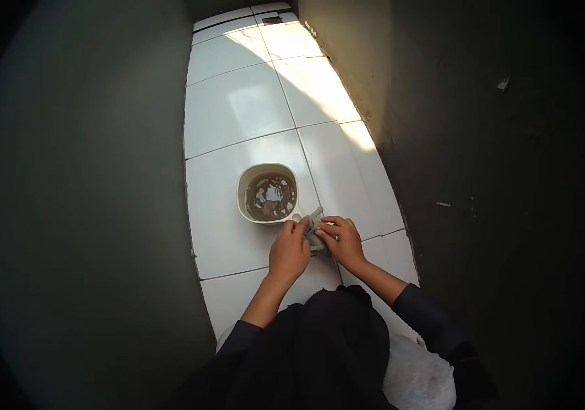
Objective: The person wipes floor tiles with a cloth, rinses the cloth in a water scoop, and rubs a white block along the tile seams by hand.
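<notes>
Both hands [314, 240] pinch a crumpled grey-green piece, probably cloth [316, 242], beside the dipper [240, 198].

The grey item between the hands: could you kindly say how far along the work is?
Done: the container holds dark liquid. In hand: the left hand and right hand finger the grey item. Remaining: at least releasing it, probably; beyond that, I cannot tell.

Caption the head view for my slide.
Left hand and right hand hold grey cloth near a tub of brownish water on white tiles.
</notes>
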`<action>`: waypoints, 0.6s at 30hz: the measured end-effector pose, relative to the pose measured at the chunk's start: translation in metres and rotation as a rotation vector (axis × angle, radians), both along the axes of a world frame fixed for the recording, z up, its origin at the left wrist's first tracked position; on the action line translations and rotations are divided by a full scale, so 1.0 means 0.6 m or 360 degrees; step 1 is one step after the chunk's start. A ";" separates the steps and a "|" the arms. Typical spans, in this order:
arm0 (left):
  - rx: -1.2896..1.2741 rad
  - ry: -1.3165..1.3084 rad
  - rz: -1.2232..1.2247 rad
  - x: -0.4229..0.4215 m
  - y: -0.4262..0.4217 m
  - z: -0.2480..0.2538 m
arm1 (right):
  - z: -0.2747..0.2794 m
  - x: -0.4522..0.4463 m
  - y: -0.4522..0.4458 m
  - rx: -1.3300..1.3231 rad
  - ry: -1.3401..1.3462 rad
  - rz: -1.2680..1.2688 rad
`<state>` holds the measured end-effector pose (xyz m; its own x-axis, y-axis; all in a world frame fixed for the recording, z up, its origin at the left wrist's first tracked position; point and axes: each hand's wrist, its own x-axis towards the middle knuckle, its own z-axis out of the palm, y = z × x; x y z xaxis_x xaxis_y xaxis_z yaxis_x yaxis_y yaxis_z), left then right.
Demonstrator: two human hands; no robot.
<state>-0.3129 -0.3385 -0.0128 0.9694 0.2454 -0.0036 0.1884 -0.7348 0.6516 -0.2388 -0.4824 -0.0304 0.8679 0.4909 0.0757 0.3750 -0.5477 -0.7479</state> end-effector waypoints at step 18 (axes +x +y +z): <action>0.0865 0.0703 -0.0002 0.000 -0.016 -0.002 | 0.052 0.037 -0.197 0.0933 0.0328 -0.0314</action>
<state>-0.3126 -0.3483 -0.0141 0.9058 0.3228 -0.2746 0.3498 -0.9352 0.0543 -0.2168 -0.6006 0.0006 0.9629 0.2486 0.1051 0.1263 -0.0707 -0.9895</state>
